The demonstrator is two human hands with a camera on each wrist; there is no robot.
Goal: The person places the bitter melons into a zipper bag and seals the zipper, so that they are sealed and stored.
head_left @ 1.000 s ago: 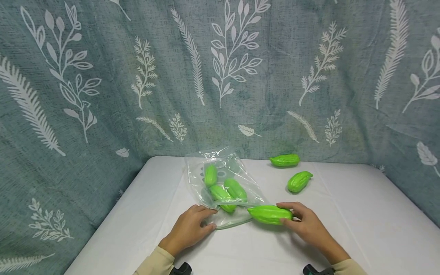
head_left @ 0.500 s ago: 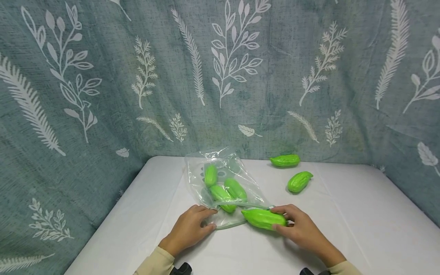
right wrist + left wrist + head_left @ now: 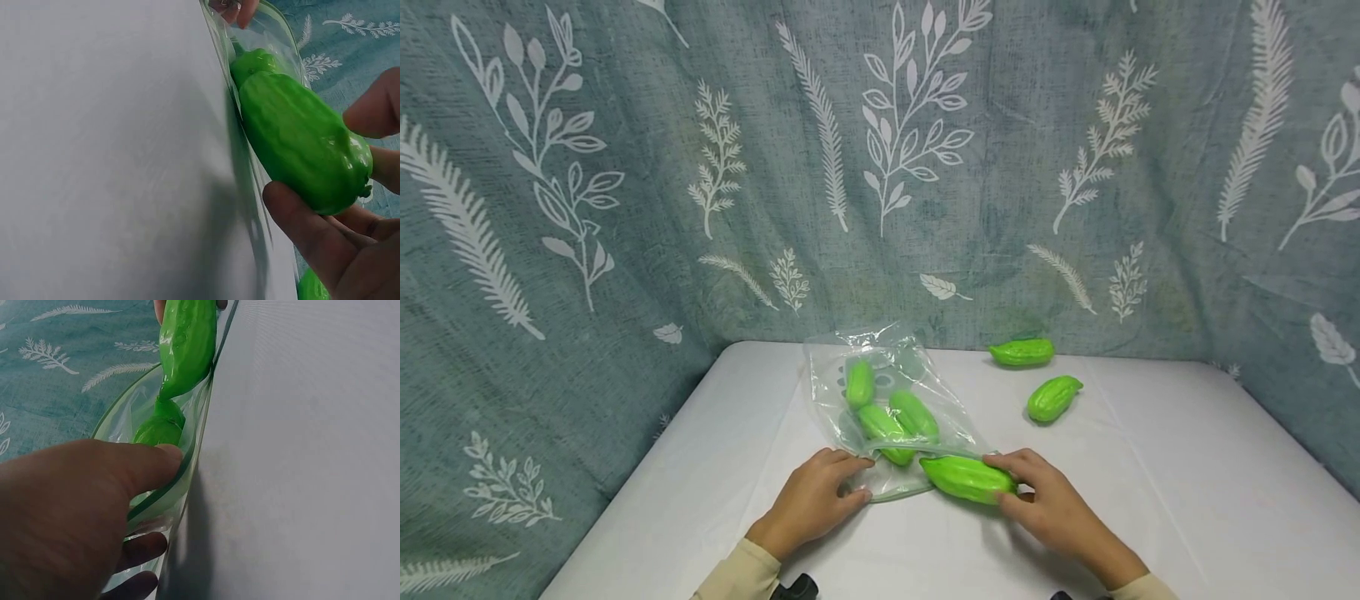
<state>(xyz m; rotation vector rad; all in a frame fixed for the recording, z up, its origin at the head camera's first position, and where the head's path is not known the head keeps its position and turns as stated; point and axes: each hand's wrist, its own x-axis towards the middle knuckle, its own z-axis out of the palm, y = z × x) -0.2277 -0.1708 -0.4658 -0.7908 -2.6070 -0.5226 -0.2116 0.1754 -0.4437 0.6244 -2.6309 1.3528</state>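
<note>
In the head view a clear zip bag [image 3: 945, 417] lies on the table with several green bitter melons [image 3: 860, 384] inside. My left hand [image 3: 822, 493] holds the left end of its mouth; in the left wrist view the thumb lies across the green zip strip, with fingers below. My right hand [image 3: 1047, 502] grips another bitter melon [image 3: 967, 479] by its blunt end, thumb on one side and fingers on the other. That melon's pointed tip sits at the bag's parted mouth, close to a melon inside [image 3: 255, 64] in the right wrist view.
Two loose bitter melons lie at the back right: one near the table's far edge [image 3: 1022, 352], the other [image 3: 1054, 398] closer in. A patterned blue-green curtain [image 3: 880, 167] hangs behind and at the sides of the white-covered table [image 3: 1180, 450].
My right hand has moved left and slightly nearer with the bitter melon, bringing its tip over the bag's mouth. The left hand and the bag have stayed put.
</note>
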